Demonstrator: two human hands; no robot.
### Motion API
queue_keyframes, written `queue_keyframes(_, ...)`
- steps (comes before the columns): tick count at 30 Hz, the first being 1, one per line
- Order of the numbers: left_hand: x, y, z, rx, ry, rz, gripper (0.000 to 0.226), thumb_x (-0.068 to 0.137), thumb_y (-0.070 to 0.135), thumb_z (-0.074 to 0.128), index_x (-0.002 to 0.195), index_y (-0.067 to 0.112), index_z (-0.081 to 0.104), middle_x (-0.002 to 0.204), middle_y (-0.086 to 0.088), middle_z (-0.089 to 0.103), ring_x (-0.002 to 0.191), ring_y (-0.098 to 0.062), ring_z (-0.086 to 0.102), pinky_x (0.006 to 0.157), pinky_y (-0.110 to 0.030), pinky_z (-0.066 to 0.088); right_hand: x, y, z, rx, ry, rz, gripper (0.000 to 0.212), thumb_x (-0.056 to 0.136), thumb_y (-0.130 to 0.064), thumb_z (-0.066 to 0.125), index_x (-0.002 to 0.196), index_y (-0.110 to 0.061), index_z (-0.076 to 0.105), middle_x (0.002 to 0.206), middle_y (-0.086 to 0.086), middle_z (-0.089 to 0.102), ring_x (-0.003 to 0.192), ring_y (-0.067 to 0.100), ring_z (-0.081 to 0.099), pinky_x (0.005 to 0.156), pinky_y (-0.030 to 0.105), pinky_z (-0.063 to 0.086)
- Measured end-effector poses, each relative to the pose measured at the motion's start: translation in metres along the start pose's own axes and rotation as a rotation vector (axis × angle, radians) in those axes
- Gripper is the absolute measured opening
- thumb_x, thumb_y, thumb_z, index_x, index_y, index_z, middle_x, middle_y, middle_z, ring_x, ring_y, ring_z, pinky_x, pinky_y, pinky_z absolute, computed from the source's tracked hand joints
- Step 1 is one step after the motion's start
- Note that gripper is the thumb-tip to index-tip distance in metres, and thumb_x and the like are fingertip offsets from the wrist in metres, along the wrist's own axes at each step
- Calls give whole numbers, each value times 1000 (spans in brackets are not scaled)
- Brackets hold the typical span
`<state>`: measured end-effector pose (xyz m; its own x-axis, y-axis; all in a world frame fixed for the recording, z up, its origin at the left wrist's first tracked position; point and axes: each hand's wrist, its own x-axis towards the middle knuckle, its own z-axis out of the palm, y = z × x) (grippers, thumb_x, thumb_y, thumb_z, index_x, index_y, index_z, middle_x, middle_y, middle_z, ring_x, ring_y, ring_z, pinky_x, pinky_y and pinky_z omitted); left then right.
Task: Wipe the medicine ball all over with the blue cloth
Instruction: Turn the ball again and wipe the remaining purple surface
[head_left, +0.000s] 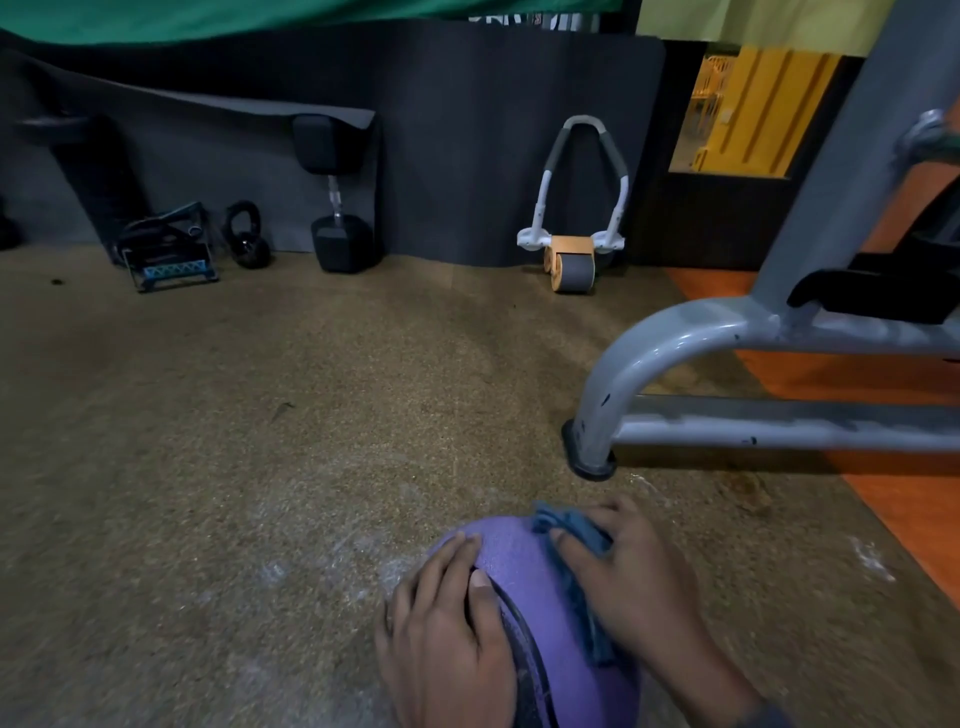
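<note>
Left hand (447, 623) lay flat on the ball (524, 587) to steady it on the floor (260, 441), grasping nothing; right hand (634, 577) pressed the cloth (574, 530) against it, grip on cloth.

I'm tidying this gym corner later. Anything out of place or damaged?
Yes: the dark wall mat sags loose at its top edge, and whitish scuffs mark the floor beside the medicine ball.

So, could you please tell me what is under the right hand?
Under the right hand lies the blue cloth, pressed onto the purple medicine ball. The cloth's middle and the ball surface beneath are covered.
</note>
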<state>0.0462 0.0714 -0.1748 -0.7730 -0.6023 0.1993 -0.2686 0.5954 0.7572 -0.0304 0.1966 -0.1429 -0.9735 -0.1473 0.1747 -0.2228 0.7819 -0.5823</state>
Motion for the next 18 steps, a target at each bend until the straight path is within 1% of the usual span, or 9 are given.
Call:
queue_keyframes(2, 1, 2, 0, -3, -8, -20, 55, 78, 50, 25, 110, 42, 69, 122, 24, 62, 114, -15, 58, 104, -47, 35, 2, 11, -3, 34, -2, 61, 17, 87, -45, 65, 94, -31, 72, 100, -11, 54, 94, 16, 61, 79, 34, 48)
queue_keyframes(4, 3, 4, -1, -4, 7, -22, 54, 77, 49, 26, 108, 41, 70, 119, 23, 64, 111, -17, 60, 102, -48, 37, -14, 11, -1, 31, 26, -3, 16, 82, -44, 68, 95, -36, 73, 102, -15, 54, 94, 16, 60, 78, 35, 51)
queue_keyframes(7, 4, 2, -2, -5, 21, -24, 57, 76, 49, 25, 107, 39, 71, 118, 20, 66, 109, -18, 62, 101, -45, 38, -50, -13, 2, 3, 90, -217, 30, 61, -52, 62, 89, -45, 72, 101, -20, 60, 87, 12, 57, 66, 20, 51)
queue_keyframes(9, 4, -1, -5, -12, 29, -25, 58, 76, 50, 24, 109, 38, 70, 119, 19, 65, 109, -18, 62, 100, -44, 38, -60, -18, 6, -4, 117, -326, 34, 56, -54, 58, 86, -46, 71, 100, -22, 61, 85, 7, 55, 63, 14, 46)
queue_keyframes(10, 3, -3, -6, -10, 30, -27, 58, 76, 50, 24, 110, 38, 70, 120, 19, 65, 110, -18, 61, 100, -44, 38, -59, -15, 7, 33, 116, -320, 33, 59, -53, 61, 89, -47, 72, 102, -23, 60, 87, 6, 56, 65, 15, 48)
queue_keyframes(12, 2, -3, -9, -3, 31, -41, 59, 77, 51, 23, 111, 39, 68, 122, 19, 64, 113, -17, 59, 102, -45, 36, -47, -3, 4, 164, 84, -185, 21, 71, -45, 70, 92, -48, 71, 105, -24, 57, 93, 4, 59, 75, 24, 52)
queue_keyframes(13, 2, -3, -10, 1, 28, -56, 60, 77, 52, 21, 113, 40, 67, 124, 20, 62, 115, -17, 57, 104, -44, 34, -38, 5, 3, 237, 50, -101, 14, 76, -40, 74, 87, -47, 70, 104, -22, 56, 94, 4, 60, 80, 29, 51)
queue_keyframes(15, 3, -2, -12, 10, -2, -89, 64, 75, 54, 17, 116, 42, 64, 128, 22, 59, 121, -14, 53, 107, -42, 30, -24, 12, 0, 287, -5, 34, 16, 82, -35, 74, 77, -47, 65, 102, -19, 55, 94, 7, 62, 84, 35, 49)
queue_keyframes(18, 9, 3, -15, 88, -81, -113, 56, 83, 48, 20, 124, 41, 58, 135, 23, 53, 128, -11, 46, 111, -41, 26, -18, 14, 2, 165, -27, 73, 3, 83, -52, 65, 84, -50, 64, 106, -22, 50, 91, 3, 59, 80, 33, 50)
